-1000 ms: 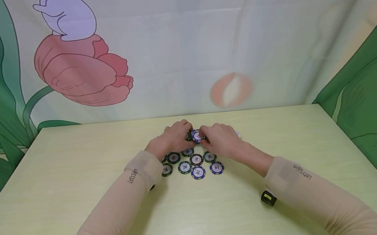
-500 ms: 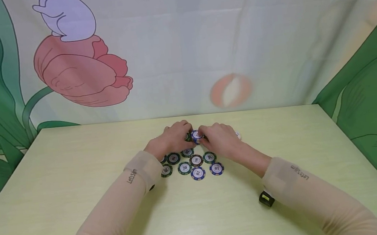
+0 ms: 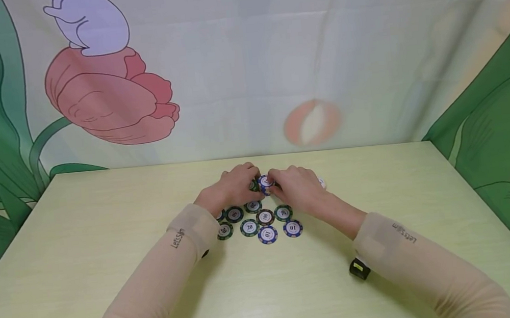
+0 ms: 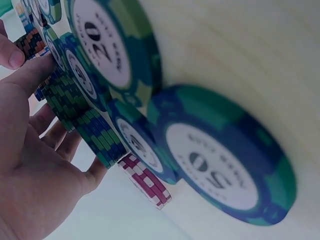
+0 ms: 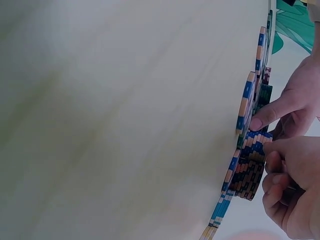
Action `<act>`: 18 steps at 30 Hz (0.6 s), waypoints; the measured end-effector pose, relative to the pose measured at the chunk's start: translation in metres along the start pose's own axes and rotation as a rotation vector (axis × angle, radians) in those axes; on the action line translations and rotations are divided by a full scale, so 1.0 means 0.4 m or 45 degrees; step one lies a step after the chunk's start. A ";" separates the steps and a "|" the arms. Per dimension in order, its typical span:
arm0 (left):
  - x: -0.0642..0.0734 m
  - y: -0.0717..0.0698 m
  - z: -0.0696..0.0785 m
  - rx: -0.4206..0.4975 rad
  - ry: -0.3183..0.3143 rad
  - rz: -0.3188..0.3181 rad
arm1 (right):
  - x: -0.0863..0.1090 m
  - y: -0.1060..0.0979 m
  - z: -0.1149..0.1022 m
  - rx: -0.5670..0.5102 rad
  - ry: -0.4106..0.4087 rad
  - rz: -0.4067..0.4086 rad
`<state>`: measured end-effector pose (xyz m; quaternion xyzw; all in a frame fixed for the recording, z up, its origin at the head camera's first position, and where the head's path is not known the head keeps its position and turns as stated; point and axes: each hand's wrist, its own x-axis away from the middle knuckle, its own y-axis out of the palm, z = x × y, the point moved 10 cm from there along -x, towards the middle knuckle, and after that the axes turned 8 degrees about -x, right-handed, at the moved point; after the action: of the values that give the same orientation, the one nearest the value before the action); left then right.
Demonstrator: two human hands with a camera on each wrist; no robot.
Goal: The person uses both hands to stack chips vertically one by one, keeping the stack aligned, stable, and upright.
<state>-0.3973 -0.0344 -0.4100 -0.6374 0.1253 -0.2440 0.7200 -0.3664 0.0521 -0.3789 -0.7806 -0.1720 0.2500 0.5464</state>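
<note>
Both hands meet at a blue-edged stack of poker chips (image 3: 265, 183) near the table's far side. My right hand (image 3: 301, 188) pinches this stack, with a finger over its top chip. From the other side my left hand (image 3: 234, 185) curls round the stacks, its thumb along the front. In the left wrist view, its fingers reach behind a green stack (image 4: 65, 100) and a green-and-blue stack (image 4: 102, 137). A dark stack with orange marks (image 5: 248, 177) stands beside the blue one in the right wrist view. The hands hide part of the row.
Several loose chips lie flat in front of the stacks, among them a green 20 chip (image 3: 250, 227) and a blue 10 chip (image 3: 268, 234). A red-and-white stack (image 4: 145, 182) ends the row. A small black box (image 3: 360, 268) shows beneath the right sleeve. A printed curtain (image 3: 229, 79) hangs behind.
The right forearm and the black box beneath it have shifted slightly left. Both hands stay at the blue stack, and the loose chips keep their arrangement.
</note>
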 end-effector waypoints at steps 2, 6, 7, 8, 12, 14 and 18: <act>-0.001 0.001 -0.001 0.002 -0.001 -0.004 | 0.002 -0.002 0.003 -0.009 0.008 0.003; -0.005 0.006 -0.003 0.003 -0.011 -0.016 | 0.014 -0.016 0.009 -0.022 0.023 0.021; -0.005 0.007 -0.003 0.002 -0.012 -0.017 | 0.017 -0.020 0.012 -0.024 0.028 0.020; -0.006 0.009 -0.003 0.002 -0.012 -0.018 | 0.021 -0.022 0.014 -0.022 0.031 0.013; -0.008 0.010 -0.004 -0.005 -0.014 -0.024 | 0.037 -0.020 0.023 -0.002 0.036 -0.073; -0.008 0.010 -0.004 -0.008 -0.015 -0.028 | 0.046 -0.016 0.028 0.005 0.043 -0.133; -0.008 0.008 -0.007 -0.011 -0.018 -0.036 | 0.065 -0.007 0.045 0.015 0.072 -0.219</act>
<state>-0.4006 -0.0349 -0.4139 -0.6440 0.1123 -0.2492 0.7146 -0.3557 0.0810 -0.3866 -0.7666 -0.2214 0.1813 0.5749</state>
